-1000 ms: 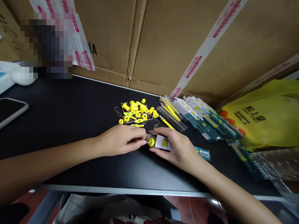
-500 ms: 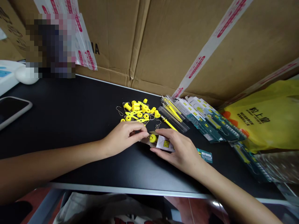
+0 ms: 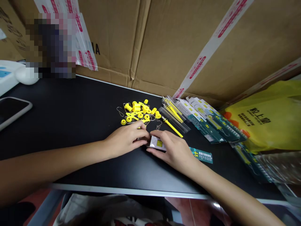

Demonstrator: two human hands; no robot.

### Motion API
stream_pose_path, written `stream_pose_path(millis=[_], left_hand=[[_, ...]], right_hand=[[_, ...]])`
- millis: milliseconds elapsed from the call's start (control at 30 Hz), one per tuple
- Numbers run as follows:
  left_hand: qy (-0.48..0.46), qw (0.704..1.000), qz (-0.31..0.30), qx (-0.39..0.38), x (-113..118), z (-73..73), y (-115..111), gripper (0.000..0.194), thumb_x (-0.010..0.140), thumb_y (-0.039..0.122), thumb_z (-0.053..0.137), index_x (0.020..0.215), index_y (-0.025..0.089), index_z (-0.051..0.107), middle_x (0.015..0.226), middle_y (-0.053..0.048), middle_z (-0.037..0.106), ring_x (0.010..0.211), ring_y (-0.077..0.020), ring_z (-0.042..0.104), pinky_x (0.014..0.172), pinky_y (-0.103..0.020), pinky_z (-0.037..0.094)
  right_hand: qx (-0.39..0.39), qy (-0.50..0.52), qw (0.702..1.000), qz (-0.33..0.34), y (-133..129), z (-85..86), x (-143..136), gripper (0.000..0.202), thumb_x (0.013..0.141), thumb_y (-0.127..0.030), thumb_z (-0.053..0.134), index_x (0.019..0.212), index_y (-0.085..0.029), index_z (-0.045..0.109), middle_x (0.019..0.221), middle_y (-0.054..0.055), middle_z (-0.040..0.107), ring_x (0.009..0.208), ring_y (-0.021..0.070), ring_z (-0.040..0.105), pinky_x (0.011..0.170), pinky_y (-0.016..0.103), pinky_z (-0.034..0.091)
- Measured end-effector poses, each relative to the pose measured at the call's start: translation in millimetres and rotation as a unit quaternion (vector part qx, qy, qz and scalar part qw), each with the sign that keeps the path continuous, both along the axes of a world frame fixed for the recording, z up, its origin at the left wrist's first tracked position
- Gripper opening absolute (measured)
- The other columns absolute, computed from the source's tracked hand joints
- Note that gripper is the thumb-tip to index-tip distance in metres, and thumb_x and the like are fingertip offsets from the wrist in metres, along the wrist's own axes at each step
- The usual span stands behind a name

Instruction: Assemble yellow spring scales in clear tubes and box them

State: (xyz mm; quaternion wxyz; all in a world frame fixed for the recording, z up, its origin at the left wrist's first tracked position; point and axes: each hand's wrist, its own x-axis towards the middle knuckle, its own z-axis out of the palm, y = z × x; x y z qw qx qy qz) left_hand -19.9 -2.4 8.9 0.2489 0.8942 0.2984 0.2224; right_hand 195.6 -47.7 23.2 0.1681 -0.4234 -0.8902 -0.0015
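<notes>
In my right hand (image 3: pixel 174 147) is a small printed box (image 3: pixel 157 142), white with a yellow square on its end panel and a teal long side (image 3: pixel 202 155) reaching out past the palm. My left hand (image 3: pixel 129 138) is curled at the box's left end, thumb and fingers close together. What lies between them is mostly hidden; a bit of greyish flap shows there. Just behind the hands lies a pile of yellow plastic parts (image 3: pixel 136 108) with wire hooks. A yellow rod (image 3: pixel 172 126) rests to the right of a loose wire hook (image 3: pixel 159 125).
Clear tubes with yellow rods (image 3: pixel 174 110) lie right of the pile, beside several flat teal-and-white boxes (image 3: pixel 207 121). A yellow bag (image 3: pixel 270 119) stands at the right. A phone (image 3: pixel 14 111) lies far left. Large cardboard (image 3: pixel 176 47) walls the table's back edge.
The yellow piece that my left hand held by its wire at the box opening is out of sight. My right hand and the box have shifted slightly left.
</notes>
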Motion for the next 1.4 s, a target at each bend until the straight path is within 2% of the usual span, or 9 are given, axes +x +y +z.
stream_pose_path(millis=[167,533,600,700,800,867,1133,1300,1400], left_hand=[[-0.005,1.0,-0.001,-0.002,-5,1.5,10,0.008,0.086,0.021,0.06,0.091,0.018,0.065,0.084,0.0,0.058,0.074,-0.0117,0.057,0.066,-0.022,0.043],[-0.009,0.997,-0.065,0.034,-3,1.7,4,0.013,0.082,0.015,0.056,0.093,0.019,0.061,0.092,0.001,0.066,0.073,-0.0101,0.059,0.066,-0.021,0.043],[-0.009,0.996,-0.071,0.057,-3,2.1,4,0.007,0.087,0.019,0.055,0.09,0.019,0.061,0.088,0.001,0.065,0.075,-0.0109,0.06,0.066,-0.021,0.043],[-0.02,0.99,-0.059,0.125,-5,2.9,1,0.014,0.093,0.021,0.049,0.086,0.017,0.062,0.084,-0.001,0.065,0.077,-0.0125,0.06,0.068,-0.022,0.044],[-0.023,0.977,-0.056,0.206,-6,3.2,-2,0.02,0.095,0.017,0.044,0.089,0.016,0.063,0.09,-0.004,0.066,0.083,-0.0148,0.061,0.074,-0.024,0.046],[-0.028,0.973,-0.059,0.22,-5,2.0,-3,0.021,0.095,0.015,0.043,0.092,0.016,0.063,0.094,-0.005,0.067,0.088,-0.0156,0.061,0.078,-0.025,0.046],[-0.074,0.992,-0.051,0.083,6,-2.0,-3,0.011,0.089,0.013,0.052,0.09,0.016,0.063,0.086,-0.002,0.065,0.079,-0.0122,0.059,0.074,-0.023,0.045],[-0.115,0.991,0.038,-0.063,8,3.8,-12,0.009,0.081,0.015,0.059,0.089,0.017,0.061,0.063,0.007,0.052,0.054,-0.0068,0.045,0.055,-0.02,0.037],[-0.121,0.986,0.044,-0.101,9,4.0,-14,0.01,0.082,0.027,0.063,0.085,0.017,0.062,0.079,0.003,0.056,0.059,-0.0071,0.046,0.057,-0.021,0.039]], right_hand=[[0.025,0.031,0.999,-0.016,0,3.5,4,0.039,0.086,-0.042,0.061,0.116,-0.021,0.047,0.099,0.009,0.069,0.084,0.0221,0.068,0.07,0.033,0.055],[0.035,0.034,0.999,-0.011,1,2.5,5,0.039,0.085,-0.043,0.062,0.115,-0.02,0.049,0.098,0.009,0.069,0.084,0.0224,0.069,0.071,0.033,0.055],[0.032,0.035,0.999,-0.009,1,2.9,5,0.038,0.086,-0.042,0.061,0.115,-0.02,0.049,0.098,0.009,0.069,0.084,0.0225,0.069,0.071,0.034,0.055],[0.023,0.036,0.999,-0.003,0,3.2,4,0.037,0.086,-0.042,0.06,0.115,-0.021,0.049,0.098,0.009,0.069,0.085,0.0223,0.069,0.071,0.033,0.055],[0.009,0.034,0.999,0.003,-1,3.7,3,0.037,0.086,-0.041,0.061,0.115,-0.021,0.048,0.099,0.008,0.069,0.085,0.0222,0.068,0.07,0.033,0.055],[0.006,0.032,0.999,0.002,-1,4.1,3,0.038,0.086,-0.041,0.061,0.115,-0.021,0.048,0.099,0.009,0.069,0.086,0.0223,0.068,0.07,0.033,0.055],[0.039,0.026,0.999,-0.023,1,-0.9,-1,0.038,0.085,-0.041,0.062,0.114,-0.02,0.048,0.099,0.01,0.07,0.084,0.0235,0.069,0.068,0.033,0.055],[0.056,0.036,0.997,-0.048,3,-1.5,0,0.037,0.085,-0.042,0.061,0.112,-0.021,0.047,0.097,0.01,0.07,0.082,0.0239,0.069,0.066,0.033,0.054],[0.052,0.025,0.997,-0.048,3,-1.3,-1,0.035,0.085,-0.038,0.061,0.112,-0.021,0.046,0.098,0.011,0.069,0.082,0.0242,0.069,0.065,0.033,0.054]])
